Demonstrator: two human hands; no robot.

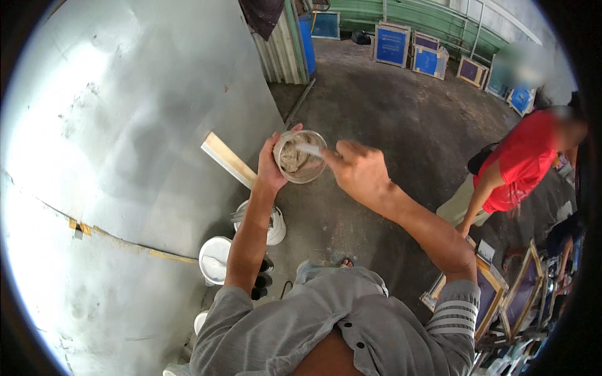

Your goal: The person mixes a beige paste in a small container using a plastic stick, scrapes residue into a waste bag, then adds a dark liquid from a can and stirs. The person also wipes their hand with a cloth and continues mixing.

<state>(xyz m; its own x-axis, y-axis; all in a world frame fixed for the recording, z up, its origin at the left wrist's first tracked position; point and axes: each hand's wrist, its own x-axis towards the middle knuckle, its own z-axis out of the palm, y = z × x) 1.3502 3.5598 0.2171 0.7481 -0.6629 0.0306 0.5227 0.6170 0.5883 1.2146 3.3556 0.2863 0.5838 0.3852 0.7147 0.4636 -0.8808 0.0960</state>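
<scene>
My left hand (271, 160) is closed round the side of a round cup (300, 176) of thick, greyish-beige paste (290, 156), held at chest height. My right hand (362, 172) grips a pale, flat stick (308, 148), whose far end is down in the paste. Below and left of the cup, a long wooden-edged bar (227, 158) leans by the big grey surface. Beneath my left forearm stand white buckets (214, 258), partly hidden by the arm, one with white material in it.
A large grey panel (119, 138) fills the left side. A co-worker in red (520, 160) bends over wooden-framed screens (525, 285) at the right. More framed screens (390, 47) and a blue barrel (306, 44) stand along the back, beyond the stained concrete floor (370, 100).
</scene>
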